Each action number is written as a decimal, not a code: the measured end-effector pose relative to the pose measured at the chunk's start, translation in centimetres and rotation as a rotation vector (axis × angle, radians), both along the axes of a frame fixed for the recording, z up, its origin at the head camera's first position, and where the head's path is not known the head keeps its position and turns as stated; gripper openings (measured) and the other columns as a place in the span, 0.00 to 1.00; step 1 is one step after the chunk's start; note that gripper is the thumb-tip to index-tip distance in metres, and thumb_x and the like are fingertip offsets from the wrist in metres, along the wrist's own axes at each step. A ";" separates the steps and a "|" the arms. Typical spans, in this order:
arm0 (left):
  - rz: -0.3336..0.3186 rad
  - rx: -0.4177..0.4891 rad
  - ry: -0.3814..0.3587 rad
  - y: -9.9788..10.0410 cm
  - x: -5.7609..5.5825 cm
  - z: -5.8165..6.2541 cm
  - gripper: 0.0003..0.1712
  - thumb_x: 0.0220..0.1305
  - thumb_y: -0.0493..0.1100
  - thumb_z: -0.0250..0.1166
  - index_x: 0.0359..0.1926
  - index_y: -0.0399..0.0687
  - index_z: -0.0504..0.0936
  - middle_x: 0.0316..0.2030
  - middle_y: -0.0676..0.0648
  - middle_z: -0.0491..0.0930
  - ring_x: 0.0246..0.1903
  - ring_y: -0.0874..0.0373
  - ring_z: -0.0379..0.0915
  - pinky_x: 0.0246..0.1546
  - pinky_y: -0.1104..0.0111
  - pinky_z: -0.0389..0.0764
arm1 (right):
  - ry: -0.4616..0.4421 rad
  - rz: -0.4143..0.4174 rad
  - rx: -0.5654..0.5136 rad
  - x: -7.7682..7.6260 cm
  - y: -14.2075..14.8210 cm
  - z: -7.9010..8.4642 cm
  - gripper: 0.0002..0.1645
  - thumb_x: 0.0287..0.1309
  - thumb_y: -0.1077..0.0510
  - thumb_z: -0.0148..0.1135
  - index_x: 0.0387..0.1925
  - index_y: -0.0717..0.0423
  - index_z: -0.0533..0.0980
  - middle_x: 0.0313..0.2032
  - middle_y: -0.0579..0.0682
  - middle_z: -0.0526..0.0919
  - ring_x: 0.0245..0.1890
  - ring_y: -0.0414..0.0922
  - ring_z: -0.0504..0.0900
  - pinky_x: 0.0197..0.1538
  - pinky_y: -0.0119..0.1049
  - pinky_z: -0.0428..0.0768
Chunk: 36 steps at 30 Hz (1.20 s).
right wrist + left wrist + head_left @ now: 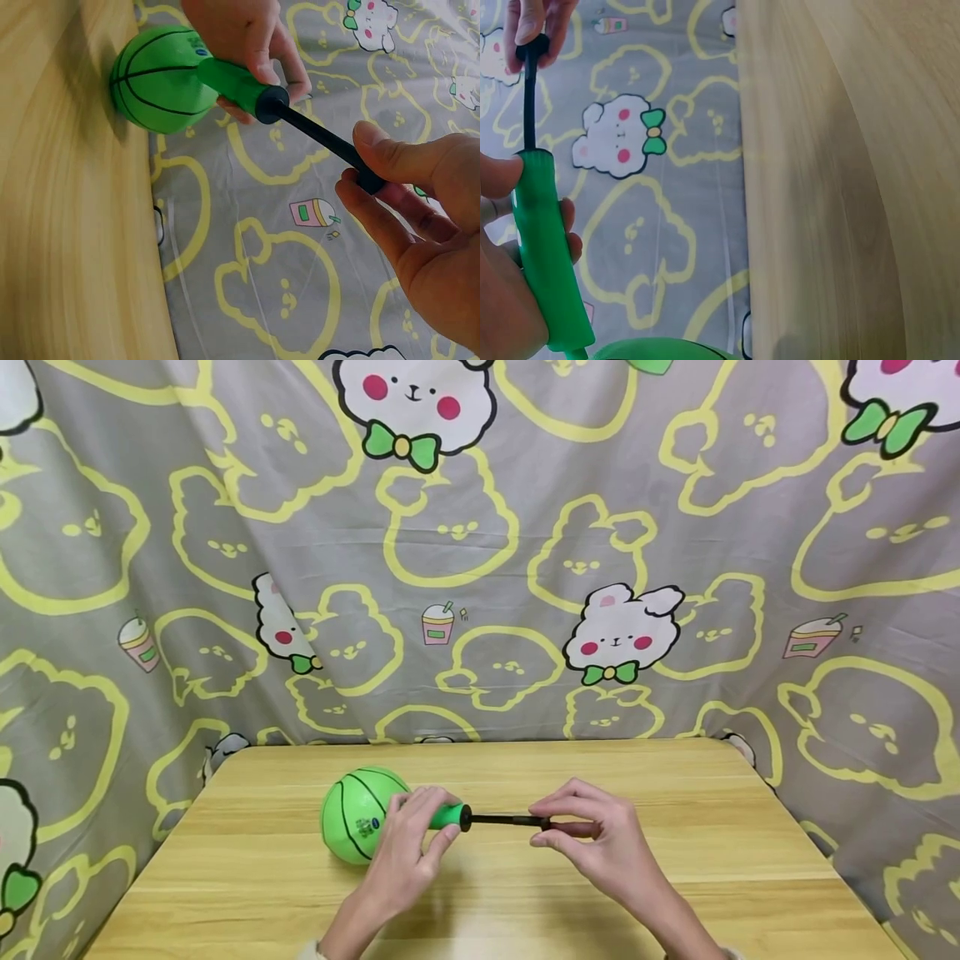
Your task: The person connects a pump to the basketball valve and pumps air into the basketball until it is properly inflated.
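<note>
A green ball (pixel 358 810) with black lines like a basketball sits on the table, left of centre. My left hand (pixel 411 839) grips the green barrel of a hand pump (pixel 549 255), thumb on one side and fingers round the other. The pump's nozzle end points into the ball, and the contact spot is hidden in the head view behind the hand. To the right, my right hand (pixel 600 831) pinches the black handle (pixel 369 180) between thumb and fingertips. The black rod (pixel 319 136) shows drawn out between barrel and handle, roughly level above the table.
The light wood table (pixel 675 877) reaches back to a grey curtain (pixel 480 552) printed with yellow outlines and white bears. The curtain also hangs along both sides. The ball's lower edge meets the tabletop.
</note>
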<state>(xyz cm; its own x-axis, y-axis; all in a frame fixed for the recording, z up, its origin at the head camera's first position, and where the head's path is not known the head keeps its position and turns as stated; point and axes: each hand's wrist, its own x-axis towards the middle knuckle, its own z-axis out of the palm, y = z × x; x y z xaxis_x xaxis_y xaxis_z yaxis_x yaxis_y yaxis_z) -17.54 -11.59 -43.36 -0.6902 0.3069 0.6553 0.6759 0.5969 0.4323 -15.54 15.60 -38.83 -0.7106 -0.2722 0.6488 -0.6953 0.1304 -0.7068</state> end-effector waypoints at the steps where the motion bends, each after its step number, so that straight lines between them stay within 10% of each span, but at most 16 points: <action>1: -0.002 0.002 0.004 0.1 0.0 0.0 0.09 0.67 0.44 0.65 0.47 0.57 0.80 0.41 0.63 0.81 0.45 0.65 0.76 0.51 0.53 0.66 | -0.008 -0.001 0.001 0.0 -0.1 0.0 0.16 0.48 0.71 0.78 0.41 0.60 0.87 0.38 0.51 0.85 0.38 0.46 0.87 0.37 0.41 0.86; 36: -0.051 -0.039 -0.041 2.1 1.0 -0.7 0.08 0.69 0.46 0.63 0.48 0.58 0.79 0.43 0.61 0.80 0.47 0.65 0.75 0.55 0.54 0.63 | 0.051 -0.036 -0.034 0.1 -4.5 -3.3 0.16 0.47 0.70 0.78 0.41 0.61 0.87 0.37 0.50 0.86 0.36 0.46 0.88 0.35 0.35 0.85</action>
